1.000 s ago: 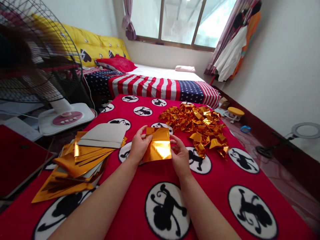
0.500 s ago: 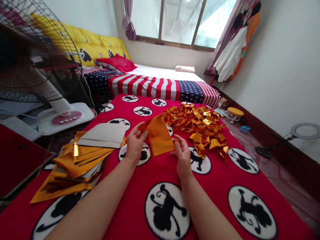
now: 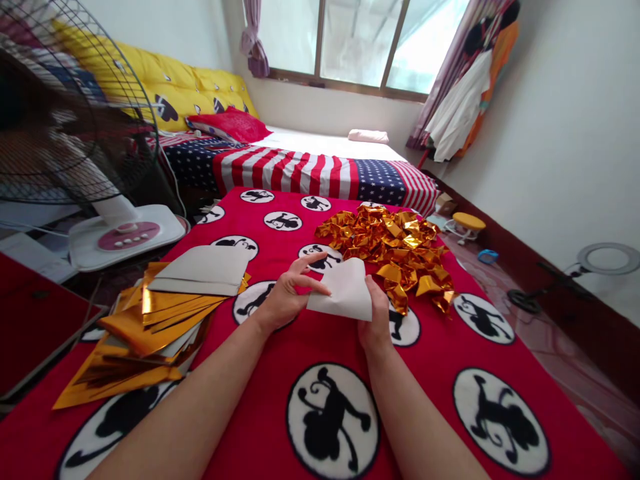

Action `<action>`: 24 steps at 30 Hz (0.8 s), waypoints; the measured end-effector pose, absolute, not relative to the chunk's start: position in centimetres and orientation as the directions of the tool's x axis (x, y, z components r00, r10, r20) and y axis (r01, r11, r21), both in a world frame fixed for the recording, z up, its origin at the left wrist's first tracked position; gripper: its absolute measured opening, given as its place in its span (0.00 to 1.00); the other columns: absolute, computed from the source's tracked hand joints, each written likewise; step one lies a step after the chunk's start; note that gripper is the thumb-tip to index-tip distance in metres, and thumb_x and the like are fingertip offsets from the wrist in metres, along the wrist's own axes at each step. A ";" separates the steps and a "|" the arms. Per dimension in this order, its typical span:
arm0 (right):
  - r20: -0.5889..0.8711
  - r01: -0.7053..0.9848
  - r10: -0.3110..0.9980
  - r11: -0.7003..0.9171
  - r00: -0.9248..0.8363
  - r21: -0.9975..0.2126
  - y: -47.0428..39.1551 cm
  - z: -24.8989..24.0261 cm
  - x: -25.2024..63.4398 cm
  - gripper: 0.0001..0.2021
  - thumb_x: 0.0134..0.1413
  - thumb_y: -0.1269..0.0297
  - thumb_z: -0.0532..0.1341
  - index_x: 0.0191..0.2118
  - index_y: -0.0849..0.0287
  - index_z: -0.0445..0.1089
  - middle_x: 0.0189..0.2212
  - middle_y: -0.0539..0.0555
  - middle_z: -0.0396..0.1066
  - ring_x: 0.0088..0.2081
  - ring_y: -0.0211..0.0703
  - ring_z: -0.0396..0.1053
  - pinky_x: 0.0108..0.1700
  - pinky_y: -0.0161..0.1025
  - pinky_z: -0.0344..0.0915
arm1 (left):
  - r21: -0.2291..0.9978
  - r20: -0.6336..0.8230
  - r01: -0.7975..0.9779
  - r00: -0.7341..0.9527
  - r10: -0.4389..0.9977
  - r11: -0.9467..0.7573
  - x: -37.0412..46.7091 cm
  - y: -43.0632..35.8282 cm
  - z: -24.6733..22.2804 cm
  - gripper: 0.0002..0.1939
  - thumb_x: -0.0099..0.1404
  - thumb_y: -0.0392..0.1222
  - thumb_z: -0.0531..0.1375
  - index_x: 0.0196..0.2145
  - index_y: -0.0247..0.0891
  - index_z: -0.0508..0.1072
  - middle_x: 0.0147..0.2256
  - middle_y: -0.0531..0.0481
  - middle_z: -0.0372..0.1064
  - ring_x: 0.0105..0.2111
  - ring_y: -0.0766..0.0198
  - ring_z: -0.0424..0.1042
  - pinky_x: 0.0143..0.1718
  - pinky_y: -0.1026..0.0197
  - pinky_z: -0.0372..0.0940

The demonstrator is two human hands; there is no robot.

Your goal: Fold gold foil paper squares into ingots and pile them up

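A sheet of foil paper (image 3: 345, 293) is held over the red blanket (image 3: 280, 413), its white back towards me. My right hand (image 3: 376, 317) grips the sheet's right edge, the fingers partly hidden behind it. At the left edge, my left hand (image 3: 295, 293) touches the white face with a fingertip, its fingers spread apart; whether the thumb pinches the paper is unclear. Left of my hands lies an untidy stack of gold foil sheets (image 3: 135, 327) with white-backed sheets (image 3: 205, 270) on top. Beyond my right hand spreads a heap of folded gold foil pieces (image 3: 395, 240).
An electric fan (image 3: 123, 223) with a wire cage stands close at the left. Behind the blanket is a bed (image 3: 310, 170) with a striped cover. On the right floor are a yellow stool (image 3: 469, 221) and a ring light (image 3: 607, 259) on a stand.
The sheet has been turned from its gold face to its white back. My left hand has shifted slightly right, and its fingers have spread. My right hand has moved a little right.
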State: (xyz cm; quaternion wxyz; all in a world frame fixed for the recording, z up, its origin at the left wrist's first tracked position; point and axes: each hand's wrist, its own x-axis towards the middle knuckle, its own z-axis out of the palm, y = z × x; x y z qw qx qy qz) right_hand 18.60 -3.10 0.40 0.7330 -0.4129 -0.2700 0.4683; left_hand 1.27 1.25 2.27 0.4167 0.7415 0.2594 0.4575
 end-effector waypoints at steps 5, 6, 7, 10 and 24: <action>-0.113 -0.540 0.946 0.073 0.303 -0.838 -3.0 0.6 19.8 0.16 0.45 0.51 0.65 0.34 0.59 0.74 0.29 0.51 0.77 0.30 0.46 0.74 0.32 0.38 0.68 | 0.857 0.356 0.099 0.595 0.720 -0.506 1.0 1.3 1.7 0.10 0.58 0.32 0.62 0.33 0.44 0.82 0.63 0.50 0.54 0.64 0.50 0.52 0.64 0.51 0.53; -0.123 -0.536 0.952 0.050 0.282 -0.842 -3.0 0.6 19.9 0.15 0.44 0.52 0.66 0.35 0.59 0.74 0.29 0.52 0.77 0.30 0.47 0.74 0.32 0.39 0.69 | 0.853 0.352 0.106 0.605 0.714 -0.510 0.9 1.3 1.5 0.11 0.58 0.32 0.61 0.33 0.44 0.82 0.64 0.51 0.53 0.64 0.50 0.52 0.64 0.51 0.53; -0.129 -0.520 0.952 0.036 0.277 -0.853 -3.0 0.6 20.0 0.15 0.42 0.55 0.67 0.35 0.59 0.74 0.28 0.51 0.77 0.30 0.47 0.74 0.32 0.39 0.69 | 0.849 0.356 0.110 0.604 0.713 -0.517 1.0 1.4 1.5 0.11 0.58 0.32 0.61 0.33 0.44 0.82 0.64 0.51 0.52 0.64 0.49 0.52 0.64 0.51 0.53; -0.140 -0.462 0.945 0.013 0.295 -0.887 -3.1 0.6 20.0 0.16 0.37 0.60 0.70 0.35 0.59 0.74 0.26 0.51 0.77 0.28 0.47 0.74 0.32 0.40 0.70 | 0.855 0.377 0.098 0.557 0.740 -0.509 1.2 1.4 1.3 0.15 0.57 0.33 0.62 0.42 0.44 0.79 0.66 0.50 0.47 0.64 0.49 0.52 0.64 0.50 0.54; -0.050 -0.370 0.972 0.040 0.231 -0.928 -3.4 0.8 19.4 0.32 0.44 0.62 0.68 0.57 0.54 0.64 0.27 0.50 0.77 0.24 0.42 0.73 0.25 0.35 0.67 | 0.896 0.351 0.066 0.503 0.790 -0.439 2.2 0.8 1.3 0.10 0.54 0.35 0.65 0.36 0.39 0.82 0.39 0.44 0.76 0.37 0.57 0.75 0.42 0.58 0.70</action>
